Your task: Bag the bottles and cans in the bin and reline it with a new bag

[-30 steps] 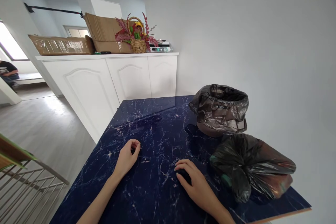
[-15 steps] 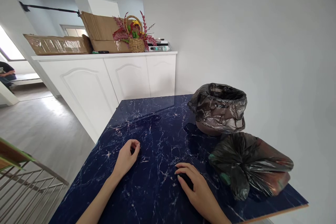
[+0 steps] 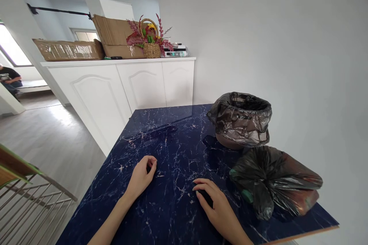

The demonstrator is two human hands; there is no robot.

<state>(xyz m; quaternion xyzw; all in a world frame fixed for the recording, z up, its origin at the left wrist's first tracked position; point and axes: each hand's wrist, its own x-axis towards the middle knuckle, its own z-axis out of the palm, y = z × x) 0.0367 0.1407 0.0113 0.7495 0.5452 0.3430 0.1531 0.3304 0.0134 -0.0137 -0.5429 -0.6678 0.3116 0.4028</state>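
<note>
Black plastic makes up the tied bag (image 3: pixel 276 183), which sits on the shiny blue table (image 3: pixel 172 206) to the right of the right hand (image 3: pixel 214 203). Behind it stands a bin (image 3: pixel 227 142) with a black liner (image 3: pixel 244 124) folded over its rim. The tied bag is in the way between the right hand and the table's right corner. The left hand (image 3: pixel 140 176) is over on the table's left part. Its fingers are curled and the thumb bends in toward them like a ring; I cannot tell if the tips touch. The right hand's fingers are bent, side by side, with the thumb held away, so a gap shows.

Past the far end of the table is a white cabinet (image 3: pixel 94 95). On it are a taped brown box (image 3: pixel 69 49), tall cardboard (image 3: pixel 110 32), a woven basket (image 3: pixel 151 50) with red leaves and a clear bottle (image 3: pixel 181 53). A metal rack (image 3: pixel 54 183) is low on the left, and far off 1 person (image 3: pixel 10 78) sits near a window (image 3: pixel 13 48).

Since 1 second ago, the left hand has moved a little to the right, while the tied bag and bin have stayed put.
</note>
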